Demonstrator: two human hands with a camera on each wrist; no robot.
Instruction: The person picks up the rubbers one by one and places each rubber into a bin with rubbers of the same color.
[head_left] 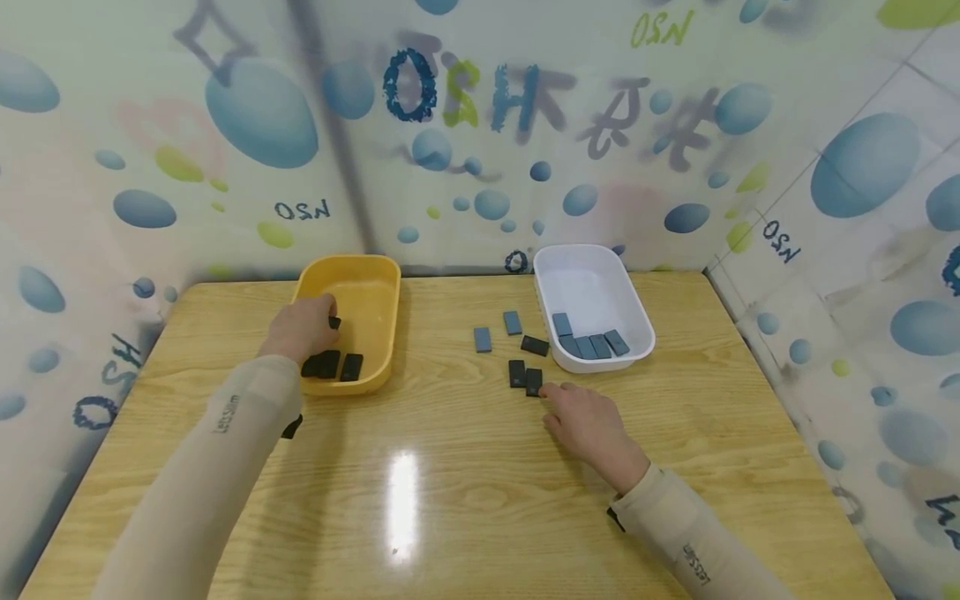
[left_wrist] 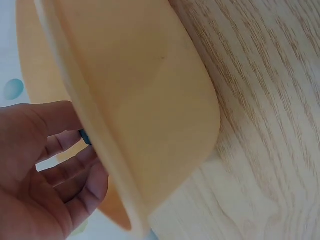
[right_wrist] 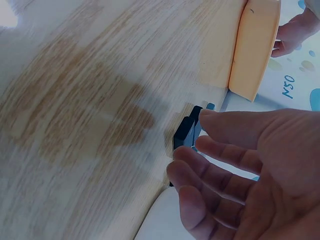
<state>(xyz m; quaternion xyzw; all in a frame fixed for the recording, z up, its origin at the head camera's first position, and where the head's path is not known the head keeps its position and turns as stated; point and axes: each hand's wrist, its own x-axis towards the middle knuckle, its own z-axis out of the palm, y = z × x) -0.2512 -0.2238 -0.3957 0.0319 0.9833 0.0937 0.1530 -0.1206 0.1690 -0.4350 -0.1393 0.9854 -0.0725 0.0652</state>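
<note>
Left grip [head_left: 300, 327] pinches dark block [head_left: 334, 322] — right grip [head_left: 587, 423], unclenched, just beside black block [head_left: 533, 382].

A light yellow-brown, wood-grained tabletop [head_left: 465, 479] runs beneath the left hand [head_left: 300, 327] and the right hand [head_left: 588, 423]. Around the left hand stands a yellow, round-cornered plastic tub [head_left: 387, 325]. Just beside the right hand's fingertips lie two small black rectangular blocks [head_left: 533, 382], side by side. Beyond them — farther from that hand — lie a third black block [head_left: 536, 345] and two small blue-grey rectangular blocks [head_left: 482, 339]; a white, round-cornered plastic tub [head_left: 585, 287] stands beyond the right hand.
</note>
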